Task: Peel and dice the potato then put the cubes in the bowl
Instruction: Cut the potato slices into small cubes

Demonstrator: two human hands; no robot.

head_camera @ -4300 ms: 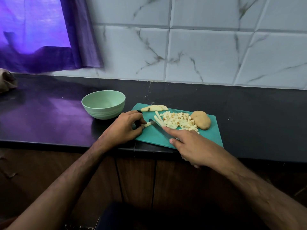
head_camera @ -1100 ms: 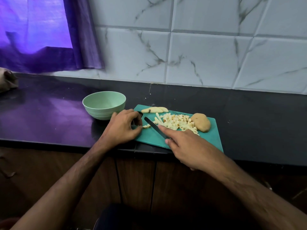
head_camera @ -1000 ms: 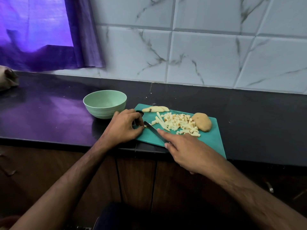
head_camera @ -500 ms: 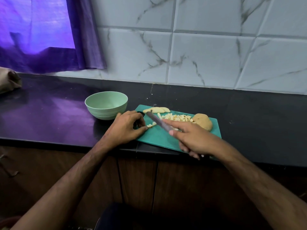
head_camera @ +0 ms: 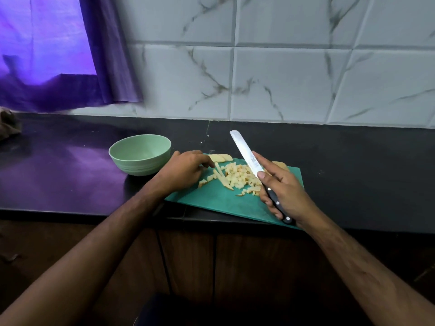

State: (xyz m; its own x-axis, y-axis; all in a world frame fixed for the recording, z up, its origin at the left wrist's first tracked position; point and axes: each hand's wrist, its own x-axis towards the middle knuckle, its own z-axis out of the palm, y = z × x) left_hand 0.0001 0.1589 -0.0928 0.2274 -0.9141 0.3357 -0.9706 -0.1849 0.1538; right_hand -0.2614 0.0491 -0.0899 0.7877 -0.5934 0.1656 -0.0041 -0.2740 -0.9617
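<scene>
Pale green bowl (head_camera: 140, 153) left of centre, teal cutting board (head_camera: 221, 200) beside it – pale yellow potato cubes (head_camera: 240, 177) heaped on top. Knife (head_camera: 255, 169): silver blade, black riveted handle. Glossy black countertop (head_camera: 353, 165) – white grey-veined marble tiles (head_camera: 282, 81) above, purple curtain (head_camera: 70, 55) upper left.

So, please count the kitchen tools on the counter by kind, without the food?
Bowl, green: 1
Cutting board, teal: 1
Knife, gripped by the right hand: 1
Total: 3
</scene>
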